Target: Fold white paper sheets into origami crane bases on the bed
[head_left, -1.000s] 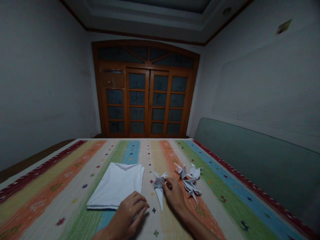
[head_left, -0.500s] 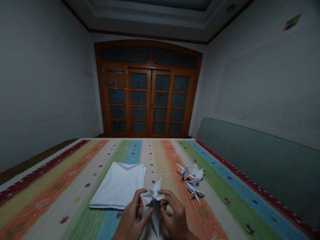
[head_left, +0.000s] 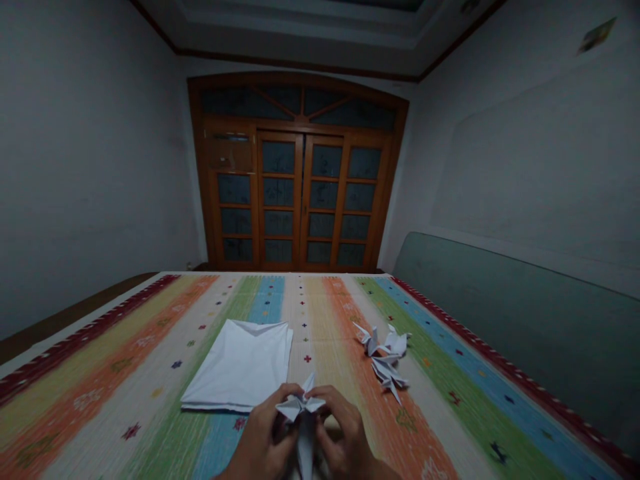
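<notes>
The left hand (head_left: 263, 440) and right hand (head_left: 345, 433) grip a white origami figure (head_left: 302, 417) at the near edge of a striped woven cover (head_left: 100, 393), with a folded white sheet (head_left: 237, 365) just left and origami cranes (head_left: 385, 360) farther right.

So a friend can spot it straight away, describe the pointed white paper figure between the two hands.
Facing the wooden double doors, look to the near end of the striped cover. Just right of the folded white sheet is the pointed white origami figure. Unlike the origami cranes lying further right, it is held up, pinched between the left hand and right hand.
</notes>
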A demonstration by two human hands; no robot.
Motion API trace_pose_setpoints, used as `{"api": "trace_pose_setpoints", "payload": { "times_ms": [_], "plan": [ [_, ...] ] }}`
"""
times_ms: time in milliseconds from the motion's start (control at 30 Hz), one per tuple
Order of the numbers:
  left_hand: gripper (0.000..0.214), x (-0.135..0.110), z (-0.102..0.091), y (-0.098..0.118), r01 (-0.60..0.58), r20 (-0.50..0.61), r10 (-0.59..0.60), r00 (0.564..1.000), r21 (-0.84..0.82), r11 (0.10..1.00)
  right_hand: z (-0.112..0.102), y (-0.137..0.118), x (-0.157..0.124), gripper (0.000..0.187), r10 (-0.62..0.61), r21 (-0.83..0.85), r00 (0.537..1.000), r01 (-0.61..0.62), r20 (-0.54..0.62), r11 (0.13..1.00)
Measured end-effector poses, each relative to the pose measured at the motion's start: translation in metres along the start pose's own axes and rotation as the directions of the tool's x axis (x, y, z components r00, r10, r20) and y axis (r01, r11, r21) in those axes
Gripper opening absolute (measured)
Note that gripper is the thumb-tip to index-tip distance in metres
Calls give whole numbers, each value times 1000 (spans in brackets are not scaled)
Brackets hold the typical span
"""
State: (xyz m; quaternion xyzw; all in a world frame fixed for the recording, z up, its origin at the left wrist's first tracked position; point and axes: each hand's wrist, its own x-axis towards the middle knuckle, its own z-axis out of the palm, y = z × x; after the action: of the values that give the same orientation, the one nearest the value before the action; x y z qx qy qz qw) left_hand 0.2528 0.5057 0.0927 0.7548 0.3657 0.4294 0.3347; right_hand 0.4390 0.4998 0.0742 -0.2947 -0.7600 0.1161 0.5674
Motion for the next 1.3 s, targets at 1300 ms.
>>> {"api": "trace_pose_setpoints", "payload": {
  "times_ms": [1300],
  "plan": [
    [31, -1, 0, -19, 169, -76, -161, 984, 108, 980, 10, 14, -3, 24, 372, 127, 925, -380, 81, 916]
  ]
}}
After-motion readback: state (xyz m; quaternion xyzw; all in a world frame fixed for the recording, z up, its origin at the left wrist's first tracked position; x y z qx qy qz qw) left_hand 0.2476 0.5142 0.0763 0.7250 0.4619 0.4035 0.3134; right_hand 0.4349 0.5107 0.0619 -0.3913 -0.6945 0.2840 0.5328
